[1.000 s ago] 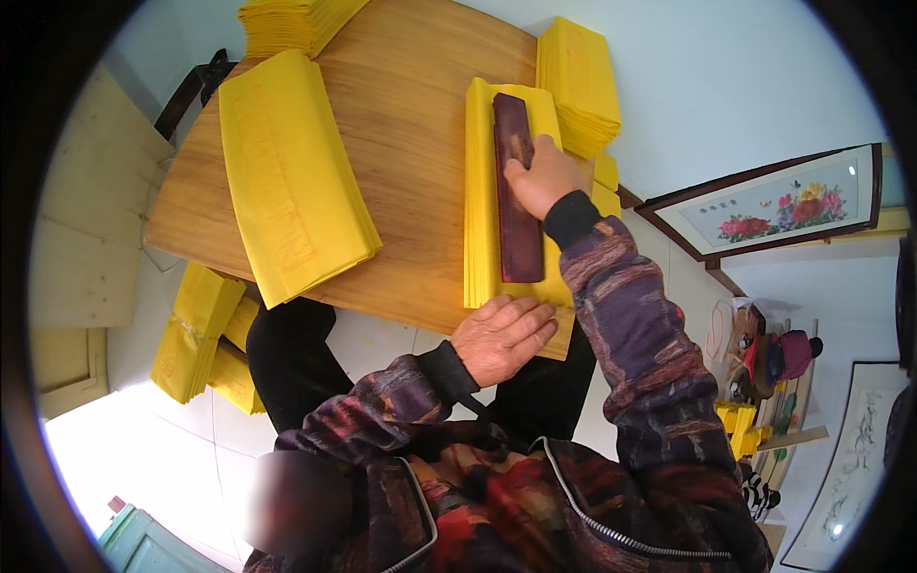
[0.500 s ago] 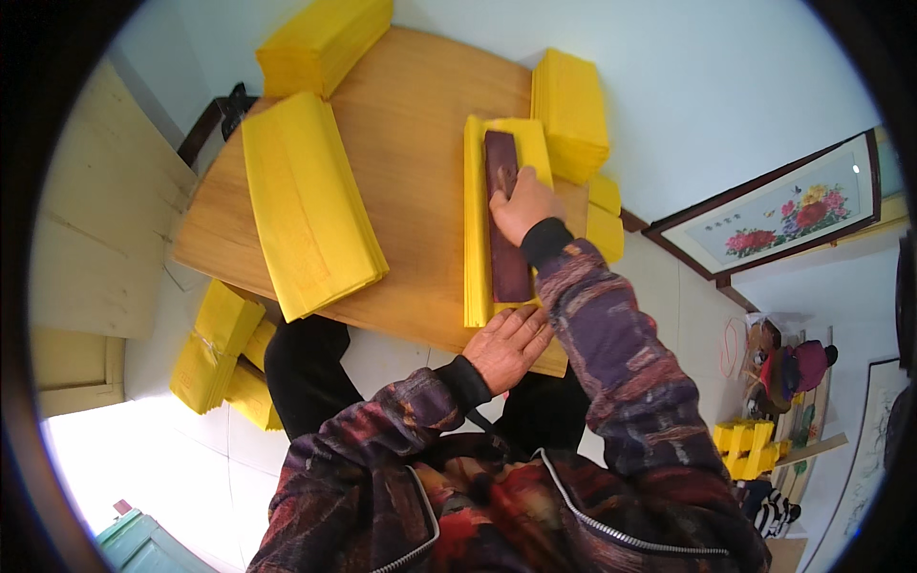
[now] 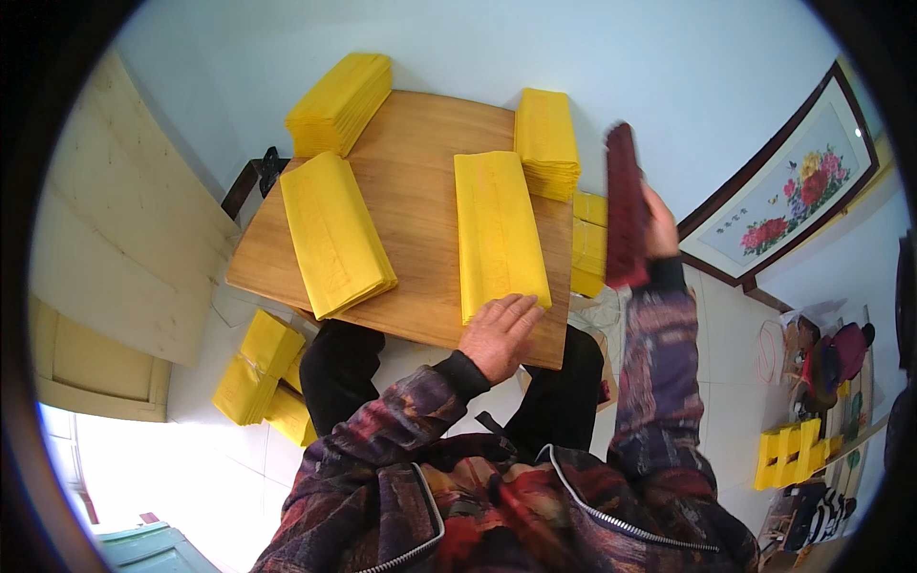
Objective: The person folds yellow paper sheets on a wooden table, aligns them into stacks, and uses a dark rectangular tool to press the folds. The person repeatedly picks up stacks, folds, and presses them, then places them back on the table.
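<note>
My right hand (image 3: 661, 225) grips a long dark red stamp block (image 3: 624, 205), held upright off the table's right edge and blurred by motion. Its fingers wrap behind the block and are partly hidden. Flat on the near end of a folded yellow paper stack (image 3: 497, 224) lies my left hand (image 3: 501, 334), fingers stretched out. Faint reddish print runs down the top of this stack. To its left, a second yellow paper stack (image 3: 336, 234) rests at a slant on the wooden table (image 3: 411, 191).
Taller yellow stacks stand at the table's back left (image 3: 339, 105) and back right (image 3: 546, 143). Tied yellow bundles sit on the floor to the left (image 3: 256, 368) and beyond the table's right edge (image 3: 589, 244). A framed flower picture (image 3: 778, 196) is at the right wall.
My right hand has lifted the stamp block off the right paper stack and swung it right, past the table edge. My left hand stays at the stack's near end. The view has tilted upward.
</note>
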The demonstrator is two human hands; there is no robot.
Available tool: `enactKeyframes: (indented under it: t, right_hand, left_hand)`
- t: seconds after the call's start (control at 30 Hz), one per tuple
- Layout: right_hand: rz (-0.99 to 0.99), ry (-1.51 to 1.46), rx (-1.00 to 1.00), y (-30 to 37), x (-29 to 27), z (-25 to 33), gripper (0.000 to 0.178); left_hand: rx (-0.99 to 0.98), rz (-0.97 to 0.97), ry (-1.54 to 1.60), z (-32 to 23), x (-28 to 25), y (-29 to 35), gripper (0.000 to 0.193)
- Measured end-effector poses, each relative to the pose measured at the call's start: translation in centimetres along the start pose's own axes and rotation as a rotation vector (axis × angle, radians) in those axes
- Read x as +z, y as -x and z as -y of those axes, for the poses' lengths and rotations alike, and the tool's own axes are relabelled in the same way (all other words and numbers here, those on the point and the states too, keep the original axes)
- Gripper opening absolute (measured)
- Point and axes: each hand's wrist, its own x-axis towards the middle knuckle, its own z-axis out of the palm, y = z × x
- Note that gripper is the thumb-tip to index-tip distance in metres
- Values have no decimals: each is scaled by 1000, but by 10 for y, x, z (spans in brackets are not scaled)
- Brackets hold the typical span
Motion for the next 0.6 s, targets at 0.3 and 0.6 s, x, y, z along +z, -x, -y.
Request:
enactKeyframes:
  t: [0.3, 0.6]
  right_hand:
    - [-423, 251, 18, 190, -205, -55, 33]
    - [-476, 21, 110, 227, -221, -59, 32]
  left_hand:
    - [-716, -269, 272, 124, -3, -41, 32]
    - [-954, -198, 532, 157, 13, -73, 24]
